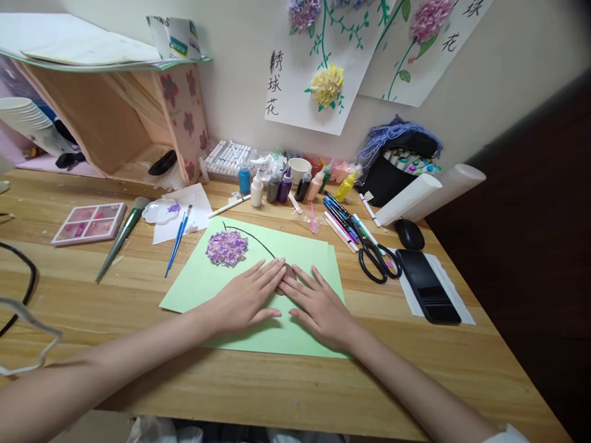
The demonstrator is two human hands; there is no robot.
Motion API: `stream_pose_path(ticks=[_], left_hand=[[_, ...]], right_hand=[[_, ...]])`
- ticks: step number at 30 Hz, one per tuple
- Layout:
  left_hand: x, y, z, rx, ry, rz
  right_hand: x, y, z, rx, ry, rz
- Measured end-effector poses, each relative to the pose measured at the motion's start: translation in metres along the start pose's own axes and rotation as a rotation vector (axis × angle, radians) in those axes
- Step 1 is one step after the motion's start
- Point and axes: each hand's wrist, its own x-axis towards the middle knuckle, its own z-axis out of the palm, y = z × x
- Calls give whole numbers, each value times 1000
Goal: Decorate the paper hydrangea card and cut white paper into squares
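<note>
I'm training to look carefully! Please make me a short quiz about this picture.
1. True or false: the scissors lie right of the green paper.
2. Which of these lies on the green paper? A) phone B) purple flower C) mouse
3. Fill in the colour: the left hand and right hand cover part of a ____ piece.

Key: 1. True. 2. B. 3. brown.

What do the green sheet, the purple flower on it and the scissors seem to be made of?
Green sheet: matte paper or thin card, judging by its flatness and straight edges.
Purple flower: perhaps paper scraps; it looks rough and speckled.
Scissors: probably plastic handles, smooth and evenly black; the blades' material is unclear.
</note>
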Motion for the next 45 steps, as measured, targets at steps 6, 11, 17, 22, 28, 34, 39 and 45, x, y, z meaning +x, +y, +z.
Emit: stream_pose_path(ticks=[6, 11, 17, 22, 28, 34, 39, 45], left_hand=[[-8, 1, 1, -11, -64, 58], [1, 8, -3, 105, -64, 46], [24, 13, -5, 124, 51, -111], [33, 5, 8, 61, -7, -122], [28, 0, 8, 18, -27, -86], [26, 5, 15, -9, 21, -91], [22, 10, 15, -28, 80, -113], [62, 2, 7, -35, 141, -215]], right_hand=[[-7, 7, 9, 160, 238, 247], [4, 18, 17, 3, 139, 290], [25, 44, 11, 33, 114, 160], [31, 48, 11, 41, 140, 149], [30, 48, 14, 19, 156, 140], [31, 49, 14, -4, 152, 148], [31, 49, 15, -13, 150, 149], [30, 53, 20, 0, 191, 136]])
